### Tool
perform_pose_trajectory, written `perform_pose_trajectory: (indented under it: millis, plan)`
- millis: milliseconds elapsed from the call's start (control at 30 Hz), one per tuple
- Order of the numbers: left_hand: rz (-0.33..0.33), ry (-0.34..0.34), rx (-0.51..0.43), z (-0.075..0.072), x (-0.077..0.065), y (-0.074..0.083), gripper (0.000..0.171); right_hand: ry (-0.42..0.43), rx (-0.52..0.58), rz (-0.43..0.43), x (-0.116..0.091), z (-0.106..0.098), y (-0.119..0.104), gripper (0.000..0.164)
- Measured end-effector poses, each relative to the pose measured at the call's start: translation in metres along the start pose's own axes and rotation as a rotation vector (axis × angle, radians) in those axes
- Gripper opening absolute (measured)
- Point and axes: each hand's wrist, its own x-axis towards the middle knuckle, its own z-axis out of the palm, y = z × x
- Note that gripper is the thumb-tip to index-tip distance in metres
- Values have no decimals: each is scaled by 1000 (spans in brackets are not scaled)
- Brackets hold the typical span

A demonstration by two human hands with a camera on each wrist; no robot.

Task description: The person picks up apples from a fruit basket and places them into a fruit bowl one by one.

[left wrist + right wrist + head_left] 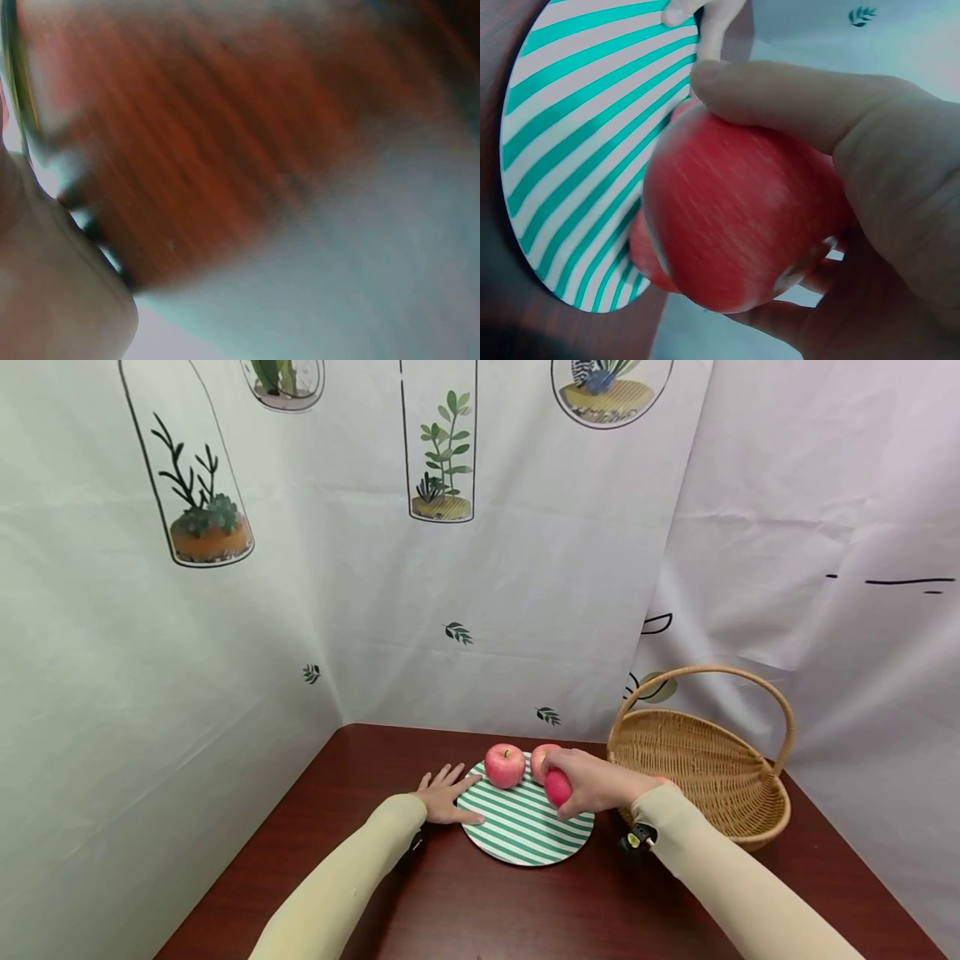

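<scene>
A red apple (pixel 742 202) is gripped in my right hand (pixel 594 783), with the thumb over one side and the fingers behind it. It is held over the right part of a round mat with green and white stripes (pixel 517 827). Two more apples sit at the mat's far side: one apple (pixel 505 766) in plain sight, the other apple (pixel 543 760) partly covered by my right hand. My left hand (pixel 446 797) lies with spread fingers at the mat's left edge, thumb and a fingertip over the rim. The left wrist view is mostly blurred, with part of the hand (pixel 67 285) at its left.
A wicker basket (pixel 720 777) with a tall handle stands tilted on the right, behind my right forearm; a bit of red fruit (pixel 662 779) shows inside it. Everything stands on a dark red-brown table (pixel 480 902). Printed curtains (pixel 525 610) hang close behind and along the left.
</scene>
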Motion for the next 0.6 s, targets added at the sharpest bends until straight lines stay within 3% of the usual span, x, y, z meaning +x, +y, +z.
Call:
perform_pose_trajectory:
  millis: [167,400,600]
  plan:
    - [6,-9,-11,-7,-10,8,106,-4,-11,40,3,9,3,51]
    - [-3,-25,-13,-25,-29,28,98,16,-46,-7,5,21,7,53]
    - [-18,-26,33,-27,-32,33,92,38,-68,-20,6,30,10,60]
